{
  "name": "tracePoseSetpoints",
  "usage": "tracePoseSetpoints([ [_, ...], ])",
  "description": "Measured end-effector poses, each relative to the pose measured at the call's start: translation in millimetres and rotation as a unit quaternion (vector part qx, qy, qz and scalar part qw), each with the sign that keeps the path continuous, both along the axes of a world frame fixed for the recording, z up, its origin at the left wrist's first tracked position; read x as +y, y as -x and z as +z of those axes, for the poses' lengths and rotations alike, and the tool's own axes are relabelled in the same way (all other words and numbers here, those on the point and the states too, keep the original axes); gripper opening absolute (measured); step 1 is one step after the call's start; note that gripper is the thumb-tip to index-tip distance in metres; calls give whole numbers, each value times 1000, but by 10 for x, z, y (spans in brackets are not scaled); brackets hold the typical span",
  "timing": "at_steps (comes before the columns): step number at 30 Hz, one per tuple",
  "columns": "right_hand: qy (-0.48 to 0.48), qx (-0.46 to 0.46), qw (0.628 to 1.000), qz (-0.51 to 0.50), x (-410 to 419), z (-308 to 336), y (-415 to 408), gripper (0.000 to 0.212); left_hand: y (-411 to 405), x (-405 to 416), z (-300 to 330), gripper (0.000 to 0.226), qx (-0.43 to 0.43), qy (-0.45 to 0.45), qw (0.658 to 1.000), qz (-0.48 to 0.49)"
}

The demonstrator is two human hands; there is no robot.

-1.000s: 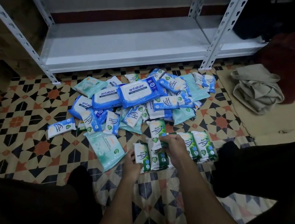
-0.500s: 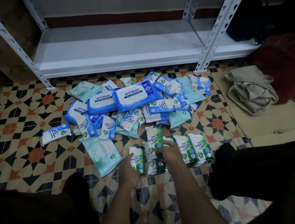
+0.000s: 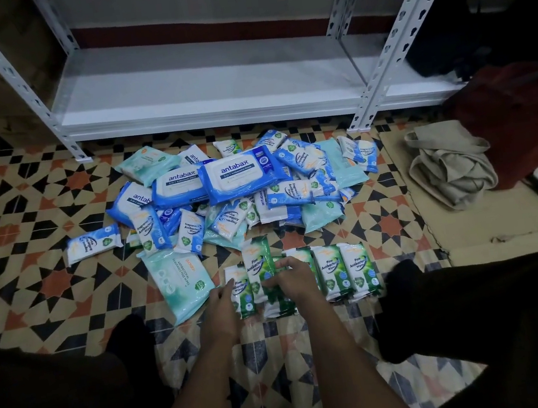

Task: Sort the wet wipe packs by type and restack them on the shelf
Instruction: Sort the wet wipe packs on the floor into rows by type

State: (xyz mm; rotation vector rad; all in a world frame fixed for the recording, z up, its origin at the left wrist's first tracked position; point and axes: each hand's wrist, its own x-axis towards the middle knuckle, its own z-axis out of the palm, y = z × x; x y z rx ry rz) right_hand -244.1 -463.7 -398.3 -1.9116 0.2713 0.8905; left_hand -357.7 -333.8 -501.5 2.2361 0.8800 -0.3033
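Head view: the step in hand looks like gathering the green pine packs into one row on the floor in front of the person. The right hand (image 3: 292, 278) has its fingers curled down over the top of a green pine pack (image 3: 258, 267) that lies partly across its neighbours, with thumb and fingertips pinching it. The left hand (image 3: 222, 309) has its fingertips bent against the edge of the leftmost pack (image 3: 240, 292) in the row, steadying it more than gripping it (whether the thumb is round it I cannot tell). Two more green packs (image 3: 346, 270) lie side by side just right of the right hand. To do this well, I judge the crossed pack should be turned square with the rest and its edges butted up, so the set can be lifted as one block; slippery film wrappers are likely to slide apart if grabbed loosely.

The unsorted heap (image 3: 241, 190), mostly blue and pale teal packs, lies beyond the row on a patterned tile floor (image 3: 30, 289). Behind it stands the white metal shelf (image 3: 209, 84), its lowest board bare. A crumpled beige cloth bag (image 3: 449, 168) lies well to the right
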Motion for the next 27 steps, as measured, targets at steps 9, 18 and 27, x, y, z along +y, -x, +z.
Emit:
tracePoseSetpoints([
  [9,140,-74,977,141,270,-76,211,46,31,45,26,53,-37,8,999,34],
  [18,231,-161,937,207,369,-102,343,27,93,66,136,23,-41,40,994,91],
  [27,281,-261,904,190,291,-87,180,34,-64,3,141,43,-59,36,992,107],
])
